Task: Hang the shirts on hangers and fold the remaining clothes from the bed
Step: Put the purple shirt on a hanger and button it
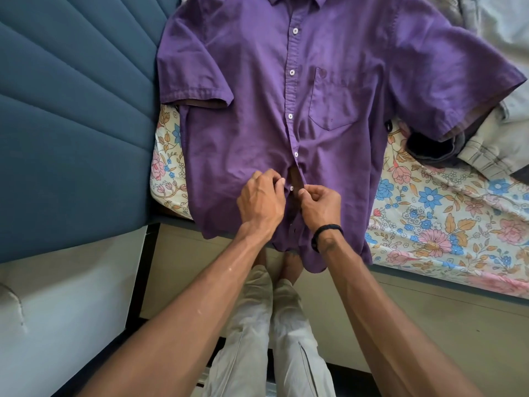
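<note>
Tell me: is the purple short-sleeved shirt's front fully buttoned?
No. The purple short-sleeved shirt gapes at its lower placket, where left hand and right hand pinch it.

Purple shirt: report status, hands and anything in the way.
Left hand and right hand both pinching the placket at a lower button. Purple shirt flat on bed, upper buttons done. Other clothes under its sleeve.

Soft, even daylight is seen throughout; shadows are faint. Edges are bent by wide-angle distortion, and slight blur is noted at the corners.
</note>
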A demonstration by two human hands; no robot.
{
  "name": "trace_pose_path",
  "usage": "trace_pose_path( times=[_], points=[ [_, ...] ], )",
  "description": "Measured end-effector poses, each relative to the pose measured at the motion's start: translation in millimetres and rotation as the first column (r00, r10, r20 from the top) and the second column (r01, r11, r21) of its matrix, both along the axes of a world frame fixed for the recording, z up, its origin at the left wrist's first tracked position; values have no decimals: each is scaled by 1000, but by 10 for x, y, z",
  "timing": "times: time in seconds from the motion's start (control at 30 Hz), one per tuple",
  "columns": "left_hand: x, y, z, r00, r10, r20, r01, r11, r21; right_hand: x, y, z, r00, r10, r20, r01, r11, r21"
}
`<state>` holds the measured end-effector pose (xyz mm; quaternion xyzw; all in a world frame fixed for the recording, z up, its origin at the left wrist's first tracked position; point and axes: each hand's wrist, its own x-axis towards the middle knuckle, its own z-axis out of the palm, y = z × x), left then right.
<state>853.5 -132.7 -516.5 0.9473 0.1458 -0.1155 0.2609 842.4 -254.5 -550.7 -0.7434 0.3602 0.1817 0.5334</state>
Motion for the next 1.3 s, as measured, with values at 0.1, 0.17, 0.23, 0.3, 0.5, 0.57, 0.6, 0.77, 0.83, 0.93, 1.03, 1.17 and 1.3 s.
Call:
trace_pose_path(
  times=[0.1, 0.17, 0.23, 0.3, 0.5, 0.57, 0.6, 0.77, 0.83, 0.93, 1.03, 1.17, 1.3],
  points=[
    [5, -63, 25, 986, -123, 110, 131, 989, -65, 15, -42, -4, 1000, -7, -12, 8, 997, 80],
    [3, -99, 15, 979, -202, 33, 204, 978, -48, 25, -70, -20, 1000, 1, -7, 0, 994, 105],
    [1, -116, -13, 979, -183, -87, 183, 983, -6, 27, -98, -32, 999, 32, -3, -32, 995, 93],
    [-16, -116, -48, 975, -168, -145, 170, 985, -1, 10, -133, -34, 996, 89, -7, -89, 995, 34],
    [5, -113, -16, 985, -92, -147, 87, 995, -43, -18, -173, 1, 980, 196, 14, -196, 981, -3],
    [6, -118, -2, 991, -35, -129, 25, 997, -79, -23, -169, 43, 973, 228, 39, -228, 973, -26],
    [1, -117, 0, 992, 5, -124, -18, 994, -106, -29, -165, 65, 969, 242, 51, -240, 970, -39],
    [-85, -98, 15, 951, 230, -208, -291, 893, -344, -68, -121, 163, 960, 261, 97, -257, 965, -55],
    [-115, -92, 7, 921, 291, -260, -380, 823, -423, -79, -105, 179, 965, 240, 105, -238, 971, -30],
    [-127, -101, -1, 879, 345, -330, -472, 729, -495, -87, -86, 182, 970, 217, 108, -216, 976, -18],
    [-107, -95, -16, 868, 341, -360, -490, 709, -507, -72, -76, 190, 976, 194, 104, -191, 981, -33],
    [-83, -58, -23, 886, 316, -338, -447, 776, -445, -70, -64, 206, 976, 206, 78, -199, 976, -87],
    [-94, -77, 3, 882, 298, -365, -454, 748, -485, -81, -23, 243, 980, 183, 73, -175, 980, -99]
  ],
)
